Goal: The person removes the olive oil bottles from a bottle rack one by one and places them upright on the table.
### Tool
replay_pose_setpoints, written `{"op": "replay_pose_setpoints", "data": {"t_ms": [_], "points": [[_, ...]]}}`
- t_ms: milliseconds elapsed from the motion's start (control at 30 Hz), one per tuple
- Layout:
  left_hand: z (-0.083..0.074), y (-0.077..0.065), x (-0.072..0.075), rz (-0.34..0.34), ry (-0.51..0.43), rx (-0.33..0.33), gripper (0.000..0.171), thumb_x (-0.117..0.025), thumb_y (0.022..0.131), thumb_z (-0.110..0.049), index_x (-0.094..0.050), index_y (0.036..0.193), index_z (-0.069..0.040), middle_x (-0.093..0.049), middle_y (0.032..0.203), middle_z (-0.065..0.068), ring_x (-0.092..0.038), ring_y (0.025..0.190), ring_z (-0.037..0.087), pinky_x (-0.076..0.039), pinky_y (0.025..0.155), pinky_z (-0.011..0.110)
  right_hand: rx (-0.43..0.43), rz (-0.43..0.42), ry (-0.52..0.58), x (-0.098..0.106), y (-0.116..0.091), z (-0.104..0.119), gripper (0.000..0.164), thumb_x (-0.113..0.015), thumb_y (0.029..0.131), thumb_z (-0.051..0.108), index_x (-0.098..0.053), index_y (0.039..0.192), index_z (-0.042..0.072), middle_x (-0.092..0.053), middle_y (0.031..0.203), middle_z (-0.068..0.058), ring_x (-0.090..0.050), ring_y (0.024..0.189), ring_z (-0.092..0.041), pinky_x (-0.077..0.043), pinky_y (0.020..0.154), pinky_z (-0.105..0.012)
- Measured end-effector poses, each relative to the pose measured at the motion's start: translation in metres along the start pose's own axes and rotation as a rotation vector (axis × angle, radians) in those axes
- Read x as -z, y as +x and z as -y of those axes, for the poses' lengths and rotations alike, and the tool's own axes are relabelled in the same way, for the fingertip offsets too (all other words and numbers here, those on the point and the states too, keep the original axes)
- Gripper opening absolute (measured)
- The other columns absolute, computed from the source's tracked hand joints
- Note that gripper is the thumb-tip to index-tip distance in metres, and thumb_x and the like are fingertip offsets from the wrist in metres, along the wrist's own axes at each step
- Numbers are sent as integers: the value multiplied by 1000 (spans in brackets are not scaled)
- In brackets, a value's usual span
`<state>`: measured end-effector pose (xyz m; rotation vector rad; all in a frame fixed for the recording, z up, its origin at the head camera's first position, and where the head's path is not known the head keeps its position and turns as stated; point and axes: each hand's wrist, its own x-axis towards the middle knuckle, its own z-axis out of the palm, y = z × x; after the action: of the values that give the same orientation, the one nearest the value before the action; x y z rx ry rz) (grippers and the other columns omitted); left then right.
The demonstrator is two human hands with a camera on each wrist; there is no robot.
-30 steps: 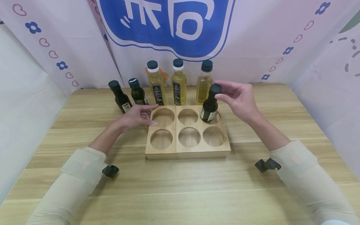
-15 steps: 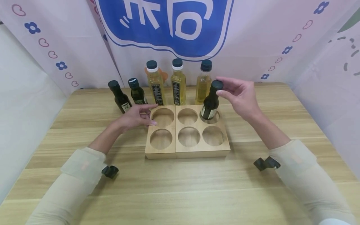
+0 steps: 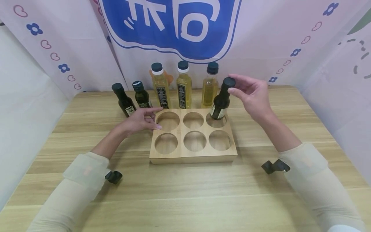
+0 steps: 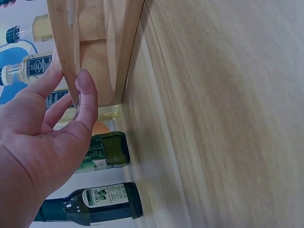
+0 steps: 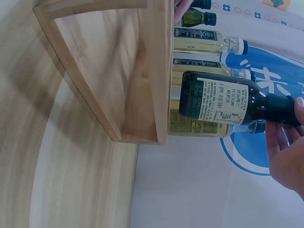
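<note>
My right hand (image 3: 253, 96) pinches a dark glass oil bottle (image 3: 221, 103) by its black cap. In the right wrist view the whole bottle (image 5: 218, 97) is above the top board, apart from it. Seen from the head, its base overlaps the back right hole of a wooden bottle rack (image 3: 180, 141). The rack has two rows of round holes and no bottle standing in them. My left hand (image 3: 139, 120) grips the left end of that rack, and the left wrist view shows thumb and fingers around the edge of its top board (image 4: 66, 52).
Two dark green bottles (image 3: 124, 100) stand behind the left hand. Three bottles of yellow oil (image 3: 184, 88) line up behind the rack, close to a printed cloth backdrop (image 3: 249, 42). Everything stands on a wood-grain table (image 3: 191, 196).
My right hand has lifted the dark oil bottle up out of the back right hole and slightly to the right. The left hand and the rack have stayed in place.
</note>
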<state>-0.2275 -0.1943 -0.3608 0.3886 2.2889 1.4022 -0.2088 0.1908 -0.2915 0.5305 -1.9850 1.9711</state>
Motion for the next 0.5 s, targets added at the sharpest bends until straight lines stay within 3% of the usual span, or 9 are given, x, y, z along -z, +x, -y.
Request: {"op": "replay_pose_setpoints", "data": {"t_ms": [500], "points": [[1, 0, 0, 7, -11, -6, 77, -77, 91, 3, -39, 158, -2, -55, 110, 19, -55, 67, 7, -59, 69, 26, -47, -69, 142, 11, 10, 5, 38, -67, 87, -23, -76, 115, 1, -79, 102, -1, -75, 95, -15, -61, 88, -23]]}}
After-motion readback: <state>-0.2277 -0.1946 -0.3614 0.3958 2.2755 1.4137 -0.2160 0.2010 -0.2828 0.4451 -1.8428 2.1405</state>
